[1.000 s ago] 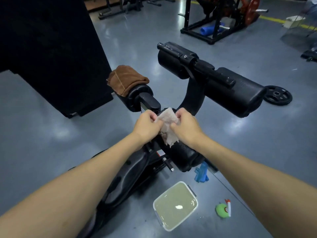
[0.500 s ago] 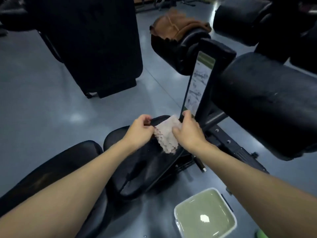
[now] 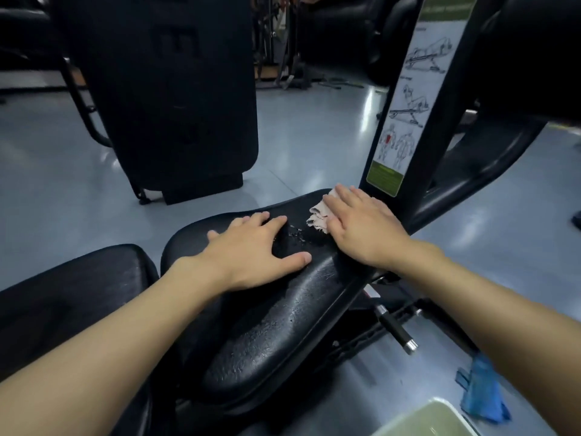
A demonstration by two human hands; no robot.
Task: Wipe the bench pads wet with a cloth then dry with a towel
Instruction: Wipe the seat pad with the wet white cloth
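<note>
A black seat pad (image 3: 283, 316) of the bench fills the middle of the view, with water drops near its far end. My right hand (image 3: 361, 228) lies flat with straight fingers on a small pale pink cloth (image 3: 317, 215), pressing it onto the far end of the pad. My left hand (image 3: 254, 253) rests flat on the pad beside it, fingers spread, holding nothing. A second black pad (image 3: 69, 294) sits at the lower left. No towel is in view.
A black upright post with an exercise chart (image 3: 412, 99) rises just behind the cloth. A tub of greenish water (image 3: 434, 420) and a blue item (image 3: 481, 391) lie on the grey floor at lower right. A large black padded machine (image 3: 169, 89) stands at back left.
Both hands held the cloth up between them before. Now the cloth is pressed flat on the seat pad under my right hand, and my left hand has let go and rests on the pad.
</note>
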